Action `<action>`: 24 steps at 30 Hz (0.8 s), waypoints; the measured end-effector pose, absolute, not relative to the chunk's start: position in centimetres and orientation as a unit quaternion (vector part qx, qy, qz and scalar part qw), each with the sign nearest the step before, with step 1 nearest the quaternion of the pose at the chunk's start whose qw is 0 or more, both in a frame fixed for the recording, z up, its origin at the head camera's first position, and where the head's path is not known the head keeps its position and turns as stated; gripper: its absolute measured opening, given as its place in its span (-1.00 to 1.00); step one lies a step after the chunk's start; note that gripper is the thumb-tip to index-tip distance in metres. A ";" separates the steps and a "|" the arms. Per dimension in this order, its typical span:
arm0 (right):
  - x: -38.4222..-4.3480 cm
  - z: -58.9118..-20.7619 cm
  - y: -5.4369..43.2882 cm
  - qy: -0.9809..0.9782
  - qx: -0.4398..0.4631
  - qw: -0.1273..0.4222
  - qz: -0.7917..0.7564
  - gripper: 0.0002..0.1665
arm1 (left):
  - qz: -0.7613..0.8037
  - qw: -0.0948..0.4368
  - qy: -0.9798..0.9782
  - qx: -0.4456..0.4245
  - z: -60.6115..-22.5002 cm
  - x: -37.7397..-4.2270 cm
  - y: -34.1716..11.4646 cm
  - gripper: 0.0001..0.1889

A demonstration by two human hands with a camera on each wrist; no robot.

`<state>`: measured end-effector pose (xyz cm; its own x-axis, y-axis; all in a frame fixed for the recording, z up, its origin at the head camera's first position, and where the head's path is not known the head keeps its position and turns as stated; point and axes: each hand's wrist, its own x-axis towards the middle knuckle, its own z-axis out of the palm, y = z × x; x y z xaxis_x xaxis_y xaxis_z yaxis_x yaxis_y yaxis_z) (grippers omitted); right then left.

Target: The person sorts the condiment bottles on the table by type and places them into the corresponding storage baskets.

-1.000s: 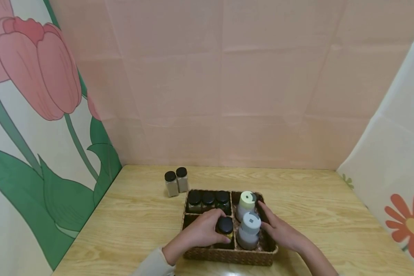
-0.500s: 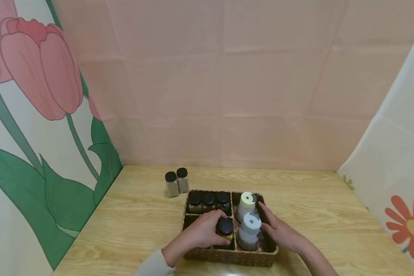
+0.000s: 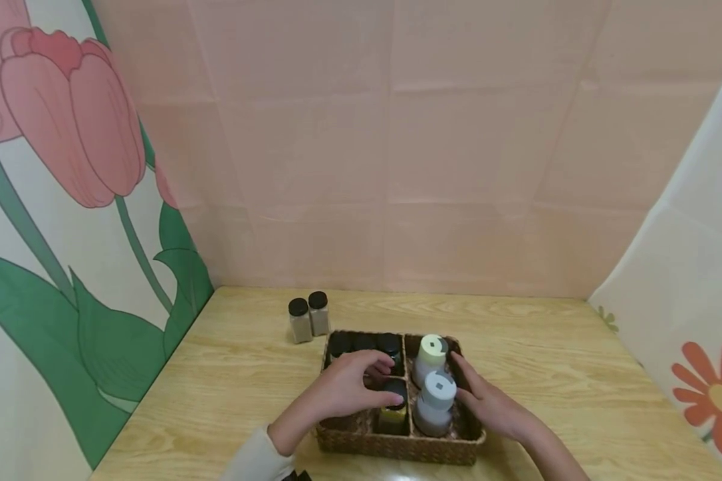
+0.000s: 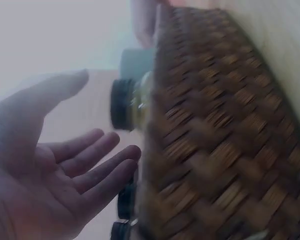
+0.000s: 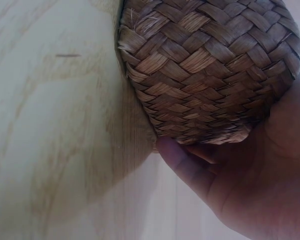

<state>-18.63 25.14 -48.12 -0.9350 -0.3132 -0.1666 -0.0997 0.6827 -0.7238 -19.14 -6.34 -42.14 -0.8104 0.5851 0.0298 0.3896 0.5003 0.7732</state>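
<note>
A woven basket (image 3: pixel 397 449) with divided compartments sits on the table. My left hand (image 3: pixel 355 384) hovers over its left half, thumb and fingers spread apart. Just beneath the thumb stands a black-lidded jar (image 3: pixel 392 422) with yellowish contents, in the front left compartment. The left wrist view shows that jar's dark lid (image 4: pixel 121 105) apart from the fingers. With my right hand (image 3: pixel 496 411) I grip the basket's right side; in the right wrist view fingers (image 5: pixel 185 165) wrap its outer wall. A white-capped bottle (image 3: pixel 438 394) and a yellow-capped bottle (image 3: pixel 431 351) stand in the right compartment.
Several black-lidded jars (image 3: pixel 340 342) fill the back left compartment, partly behind my left hand. Outside the basket, beyond its back left corner, two spice jars (image 3: pixel 301 327) with black lids stand on the wooden table (image 3: pixel 234 374). A pink cloth backdrop (image 3: pixel 385 167) rises behind.
My left hand has let go of the black-lidded jar and lifted up and slightly left, its fingers opening. The jar stays in the front left compartment. My right hand has not moved.
</note>
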 end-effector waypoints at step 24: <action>-18.7 -48.3 25.2 0.905 -0.118 0.138 -0.384 -0.14 | 0.447 0.017 0.868 0.213 -41.5 -21.2 -12.1 -0.43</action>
